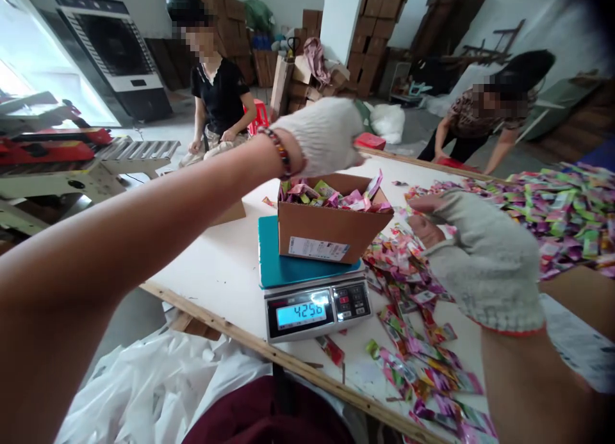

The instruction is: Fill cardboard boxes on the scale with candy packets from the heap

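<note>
My left hand [331, 136], in a white knitted glove, is over the far side of an open cardboard box [331, 232]. Its fingers are mostly hidden, so their grip does not show. Small pink, purple and green candy packets [331, 194] fill the box to its rim. Beneath it is a digital scale [317, 309] with a teal platform and a lit display that looks like 4256. My right hand [485, 258], also gloved, is right of the box, above loose packets [408, 284]. Its bare fingertips are apart, with nothing visible between them.
A large heap of packets [571, 213] covers the table's right side, beside another cardboard box [581, 296]. A wooden strip [211, 322] edges the white table. One person [221, 91] sits across from me; another person [500, 111] bends at the far right. White plastic bags [158, 386] lie below.
</note>
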Demonstrator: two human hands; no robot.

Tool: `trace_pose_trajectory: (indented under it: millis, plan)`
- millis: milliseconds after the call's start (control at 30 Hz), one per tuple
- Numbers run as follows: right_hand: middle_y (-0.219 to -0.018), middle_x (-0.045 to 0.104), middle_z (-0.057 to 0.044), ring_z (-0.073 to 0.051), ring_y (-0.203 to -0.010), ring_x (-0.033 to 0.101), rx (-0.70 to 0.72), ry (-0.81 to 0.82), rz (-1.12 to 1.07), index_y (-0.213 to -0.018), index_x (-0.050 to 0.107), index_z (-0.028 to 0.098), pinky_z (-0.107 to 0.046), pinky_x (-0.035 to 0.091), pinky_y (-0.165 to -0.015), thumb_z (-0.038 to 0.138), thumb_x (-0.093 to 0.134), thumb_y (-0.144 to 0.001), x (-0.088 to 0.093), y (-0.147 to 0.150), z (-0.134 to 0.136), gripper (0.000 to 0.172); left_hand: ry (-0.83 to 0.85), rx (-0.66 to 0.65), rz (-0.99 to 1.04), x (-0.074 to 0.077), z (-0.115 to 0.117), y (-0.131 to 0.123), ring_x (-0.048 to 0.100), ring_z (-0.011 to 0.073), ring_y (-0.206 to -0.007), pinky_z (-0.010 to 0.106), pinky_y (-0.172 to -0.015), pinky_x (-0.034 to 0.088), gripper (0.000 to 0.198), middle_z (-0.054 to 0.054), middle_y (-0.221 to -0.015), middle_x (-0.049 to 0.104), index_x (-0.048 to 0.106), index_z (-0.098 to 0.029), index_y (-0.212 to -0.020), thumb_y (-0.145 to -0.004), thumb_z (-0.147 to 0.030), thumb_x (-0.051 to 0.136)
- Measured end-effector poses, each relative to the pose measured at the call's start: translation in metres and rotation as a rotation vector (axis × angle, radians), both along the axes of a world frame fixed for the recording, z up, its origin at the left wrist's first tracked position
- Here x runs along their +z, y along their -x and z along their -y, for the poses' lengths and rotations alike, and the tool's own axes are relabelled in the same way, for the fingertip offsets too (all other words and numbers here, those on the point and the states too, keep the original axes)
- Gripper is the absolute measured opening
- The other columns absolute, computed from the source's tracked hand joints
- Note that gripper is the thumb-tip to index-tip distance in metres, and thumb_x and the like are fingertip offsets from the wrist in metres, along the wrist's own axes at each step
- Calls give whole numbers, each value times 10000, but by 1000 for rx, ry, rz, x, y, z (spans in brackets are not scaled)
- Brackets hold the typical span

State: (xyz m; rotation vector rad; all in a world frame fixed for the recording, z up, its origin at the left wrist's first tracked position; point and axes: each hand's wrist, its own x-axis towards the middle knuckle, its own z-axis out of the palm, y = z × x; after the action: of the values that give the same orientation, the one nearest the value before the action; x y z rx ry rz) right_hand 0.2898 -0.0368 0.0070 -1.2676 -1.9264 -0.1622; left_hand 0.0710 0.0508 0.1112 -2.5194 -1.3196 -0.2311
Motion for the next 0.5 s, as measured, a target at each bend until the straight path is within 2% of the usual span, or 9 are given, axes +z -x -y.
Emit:
trace_pose_trajectory:
  millis: [67,167,233,300,367,433,500]
  plan:
    - [-1051,708,-62,-242,-1008,662,-19,-11,-28,-1091,668,232,-430,521,-934,358,554,-937,4,6,-7,229,52,126,-59,-5,-8,25,628,249,-988,345,-878,424,436,47,-816,606,710,-34,-1003,-884,-427,563]
    - [-973,721,-52,-202,-847,679,35,81,-84,-1091,675,210,-363,548,-790,353,592,-902,13,25,-32,252,167,242,-227,-12,-17,46,626,248,-945,360,-865,446,407,70,-896,637,701,-95,-1117,-843,-390,646]
    - [-945,721,-40,-170,-757,664,130,285,-64,-1135,656,215,-312,529,-685,339,606,-871,19,43,-58,296,257,248,-334,-19,-21,50,638,258,-854,367,-804,461,332,83,-851,648,723,-118,-1063,-792,-306,682]
    - [-945,723,-46,-165,-728,641,205,511,103,-1145,657,224,-284,488,-615,343,623,-829,22,61,-86,339,278,213,-372,-27,-24,51,635,257,-769,349,-733,450,233,92,-790,645,743,-125,-955,-774,-242,652]
    - [-903,729,-44,-166,-703,616,260,672,321,-1051,705,230,-274,444,-574,328,671,-763,24,78,-110,306,242,189,-360,-33,-26,53,619,241,-721,325,-678,416,213,104,-758,638,744,-120,-885,-816,-241,583]
    - [-773,712,-18,-151,-651,584,303,726,428,-873,737,229,-265,406,-550,275,706,-706,26,89,-125,176,196,175,-319,-35,-27,55,589,221,-669,312,-622,370,270,108,-713,622,737,-113,-831,-865,-278,526]
    - [-653,657,5,-131,-607,547,321,693,418,-761,723,220,-256,385,-544,238,702,-700,29,94,-129,67,160,165,-268,-32,-27,57,546,201,-620,311,-583,326,275,99,-669,603,728,-107,-787,-865,-276,525]
